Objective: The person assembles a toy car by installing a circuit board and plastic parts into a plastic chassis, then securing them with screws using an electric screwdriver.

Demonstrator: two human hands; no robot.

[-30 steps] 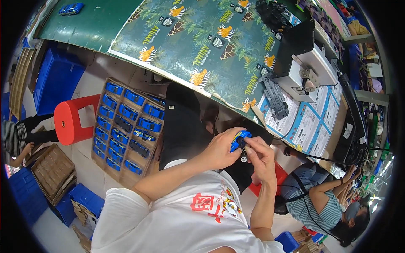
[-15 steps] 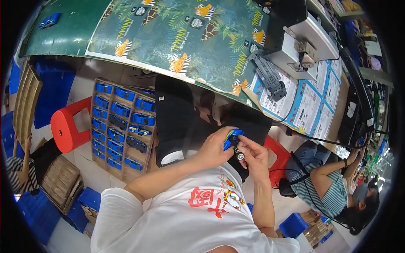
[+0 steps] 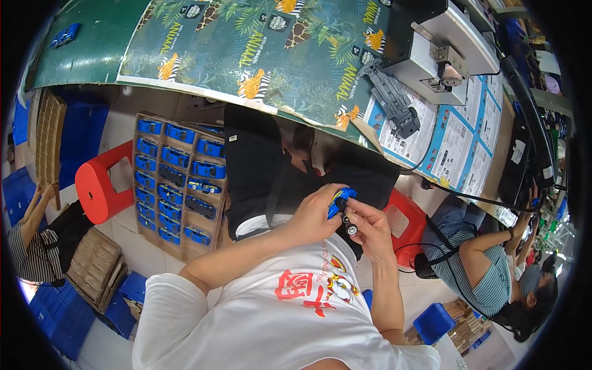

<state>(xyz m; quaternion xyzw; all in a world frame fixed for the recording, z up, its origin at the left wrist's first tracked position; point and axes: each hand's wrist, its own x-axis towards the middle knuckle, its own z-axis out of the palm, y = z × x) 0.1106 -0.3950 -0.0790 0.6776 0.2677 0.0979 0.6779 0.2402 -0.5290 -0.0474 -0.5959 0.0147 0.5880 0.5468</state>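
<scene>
My left hand [image 3: 312, 217] is closed around a small blue toy car [image 3: 341, 198], held in front of my shirt. Its dark underside partly faces my right hand [image 3: 374, 230]. The fingers of that hand pinch a pair of small black wheels [image 3: 349, 223] with silvery hubs, just below the car. Whether the wheels touch the car is hidden by the fingers. To my left stands a cardboard tray [image 3: 161, 131] divided into compartments, filled with blue toy cars [image 3: 176, 157]; a few lie with dark undersides up.
A green workbench [image 3: 92, 58] runs ahead, covered partly by an animal-print sheet [image 3: 216, 61]. On it are a grey car chassis [image 3: 394, 102] and a metal machine [image 3: 441, 68]. Red stools [image 3: 98, 191] stand on both sides. Co-workers [image 3: 478, 265] sit right and left; blue crates [image 3: 433, 322] are on the floor.
The view has shifted slightly. My hands keep almost the same hold on the car and wheels. At the far left, a co-worker's arms and an upright compartment tray have moved a little.
</scene>
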